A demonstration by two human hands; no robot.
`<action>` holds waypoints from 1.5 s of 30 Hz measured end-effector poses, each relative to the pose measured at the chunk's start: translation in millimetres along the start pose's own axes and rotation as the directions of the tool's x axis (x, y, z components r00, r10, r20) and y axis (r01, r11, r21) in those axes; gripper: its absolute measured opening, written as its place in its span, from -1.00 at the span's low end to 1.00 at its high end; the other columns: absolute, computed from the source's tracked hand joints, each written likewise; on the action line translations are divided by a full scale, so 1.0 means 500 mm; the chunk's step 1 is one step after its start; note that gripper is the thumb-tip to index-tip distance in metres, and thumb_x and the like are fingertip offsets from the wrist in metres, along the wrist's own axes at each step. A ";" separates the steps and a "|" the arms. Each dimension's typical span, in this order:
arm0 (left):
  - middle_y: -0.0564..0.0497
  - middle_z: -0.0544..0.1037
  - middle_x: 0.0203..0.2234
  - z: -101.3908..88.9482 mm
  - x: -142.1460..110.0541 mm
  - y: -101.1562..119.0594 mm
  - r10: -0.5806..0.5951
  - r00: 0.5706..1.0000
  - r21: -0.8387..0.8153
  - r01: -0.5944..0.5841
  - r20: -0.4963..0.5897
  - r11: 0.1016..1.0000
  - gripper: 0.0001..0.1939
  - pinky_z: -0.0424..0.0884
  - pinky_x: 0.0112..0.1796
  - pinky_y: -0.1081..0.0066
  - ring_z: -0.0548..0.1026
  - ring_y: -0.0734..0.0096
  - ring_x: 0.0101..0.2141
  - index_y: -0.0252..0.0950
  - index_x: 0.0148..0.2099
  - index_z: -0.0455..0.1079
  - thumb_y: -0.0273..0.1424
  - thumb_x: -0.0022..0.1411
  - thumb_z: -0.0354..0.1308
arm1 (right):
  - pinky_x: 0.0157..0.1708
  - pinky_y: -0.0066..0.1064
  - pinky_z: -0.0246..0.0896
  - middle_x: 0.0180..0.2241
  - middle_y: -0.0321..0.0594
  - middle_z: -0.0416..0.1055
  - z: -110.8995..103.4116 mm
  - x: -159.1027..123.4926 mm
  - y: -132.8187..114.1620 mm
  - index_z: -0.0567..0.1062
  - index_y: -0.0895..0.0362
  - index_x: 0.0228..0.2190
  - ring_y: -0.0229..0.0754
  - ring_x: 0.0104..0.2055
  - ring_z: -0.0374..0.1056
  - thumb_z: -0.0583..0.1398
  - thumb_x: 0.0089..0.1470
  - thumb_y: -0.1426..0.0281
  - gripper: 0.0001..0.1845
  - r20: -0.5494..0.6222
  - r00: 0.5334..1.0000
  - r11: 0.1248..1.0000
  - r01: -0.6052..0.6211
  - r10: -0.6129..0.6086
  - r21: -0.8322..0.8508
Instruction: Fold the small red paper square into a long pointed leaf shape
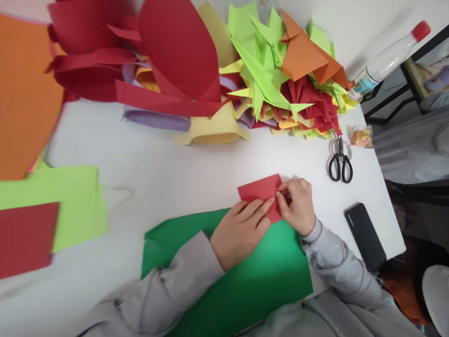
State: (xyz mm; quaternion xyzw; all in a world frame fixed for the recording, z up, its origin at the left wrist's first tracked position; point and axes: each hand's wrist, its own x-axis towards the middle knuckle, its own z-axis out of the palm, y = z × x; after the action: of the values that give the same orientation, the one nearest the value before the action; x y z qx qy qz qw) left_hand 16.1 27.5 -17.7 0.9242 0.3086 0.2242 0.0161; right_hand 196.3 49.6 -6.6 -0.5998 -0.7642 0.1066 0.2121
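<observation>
A white table (pixel 168 175) is spread with coloured paper on all sides of the fingers. Between the fingertips of both hands, a small piece of red paper (pixel 256 188) is held, its lower part laid over the far edge of a green sheet (pixel 277 267). It is pressed down by the left hand (pixel 240 234), whose fingers are stretched out close together across it. Near its right edge, it is pinched between thumb and forefinger of the right hand (pixel 300 206). Under the left fingers and wrist, the green sheet is partly covered. To the right of the right fingers, black-handled scissors (pixel 336 169) and a dark phone (pixel 365 234) are placed. Beyond the fingertips, folded paper shapes (pixel 266 89) are heaped, with a bottle (pixel 387 63) tilted beside them. Well left of the fingers, a lime sheet (pixel 80 201) is partly covered by a dark red sheet (pixel 26 241).
</observation>
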 end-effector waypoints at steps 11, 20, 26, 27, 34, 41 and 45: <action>-0.21 0.46 0.01 -0.001 -0.001 0.005 -0.049 0.998 0.064 0.046 0.037 0.997 -0.78 0.38 -0.23 0.22 0.42 0.11 -0.11 -0.33 -0.32 0.41 -0.51 0.24 -0.07 | -0.10 -0.16 0.01 -0.52 -0.33 0.38 0.006 -0.007 -0.008 0.31 0.10 -0.30 -0.09 -0.32 0.27 0.17 0.02 0.38 -0.84 -0.111 0.989 0.995 -0.099 0.100 0.015; -0.17 0.49 -0.02 -0.003 0.002 0.001 -0.041 0.999 0.071 0.039 0.027 0.997 -0.72 0.37 -0.25 0.23 0.41 0.12 -0.14 -0.34 -0.23 0.47 -0.52 0.26 -0.09 | -0.11 -0.17 0.03 -0.51 -0.32 0.39 0.006 -0.007 -0.010 0.30 0.11 -0.27 -0.07 -0.30 0.28 0.18 0.02 0.39 -0.81 -0.108 0.987 0.992 -0.114 0.118 0.046; -0.15 0.48 0.00 0.001 -0.004 0.001 -0.035 0.999 0.075 0.034 0.013 0.997 -0.65 0.34 -0.20 0.24 0.38 0.14 -0.11 -0.42 -0.01 0.43 -0.52 0.27 -0.10 | -0.09 -0.14 0.01 -0.49 -0.29 0.38 0.003 -0.008 -0.007 0.30 0.12 -0.25 -0.05 -0.28 0.27 0.16 0.04 0.38 -0.80 -0.076 0.992 0.995 -0.098 0.099 0.020; -0.16 0.48 -0.01 0.002 -0.005 0.001 -0.039 0.999 0.080 0.038 0.012 0.996 -0.66 0.34 -0.20 0.24 0.38 0.14 -0.11 -0.42 -0.01 0.43 -0.52 0.28 -0.10 | -0.09 -0.14 0.01 -0.48 -0.28 0.38 0.001 -0.008 -0.004 0.30 0.12 -0.23 -0.04 -0.27 0.27 0.18 0.03 0.36 -0.76 -0.066 0.993 0.995 -0.093 0.094 0.026; -0.18 0.46 0.02 0.005 -0.006 0.003 -0.050 0.998 0.084 0.047 0.039 0.995 -0.66 0.36 -0.19 0.23 0.38 0.13 -0.11 -0.40 0.02 0.41 -0.50 0.27 -0.06 | -0.08 -0.11 0.01 -0.35 -0.21 0.39 -0.022 -0.010 0.015 0.29 0.14 -0.08 -0.01 -0.22 0.25 0.23 -0.02 0.20 -0.51 0.044 0.993 0.994 -0.110 0.110 -0.019; -0.21 0.46 0.02 -0.001 -0.002 0.002 -0.025 0.999 0.104 0.022 0.032 0.994 -0.67 0.36 -0.21 0.23 0.40 0.12 -0.11 -0.41 -0.02 0.43 -0.53 0.26 -0.08 | -0.09 -0.13 -0.01 -0.33 -0.22 0.40 -0.028 -0.004 0.028 0.32 0.09 -0.08 -0.02 -0.20 0.25 0.20 0.03 0.20 -0.57 0.086 0.984 0.988 -0.156 0.157 -0.019; -0.23 0.45 0.02 -0.001 -0.002 0.002 -0.023 0.999 0.112 0.018 0.046 0.994 -0.67 0.36 -0.22 0.23 0.40 0.11 -0.12 -0.41 -0.04 0.44 -0.54 0.25 -0.07 | -0.07 -0.16 -0.02 -0.37 -0.30 0.43 -0.032 0.005 0.042 0.35 0.04 -0.15 -0.07 -0.22 0.31 0.24 0.01 0.25 -0.65 0.116 0.978 0.983 -0.179 0.172 0.046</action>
State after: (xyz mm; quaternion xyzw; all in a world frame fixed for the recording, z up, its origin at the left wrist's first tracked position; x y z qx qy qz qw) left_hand 15.5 26.1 -17.6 0.9255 0.3297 0.1845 -0.0259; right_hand 221.4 56.1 -0.5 -0.6518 -0.7155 0.1796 0.1758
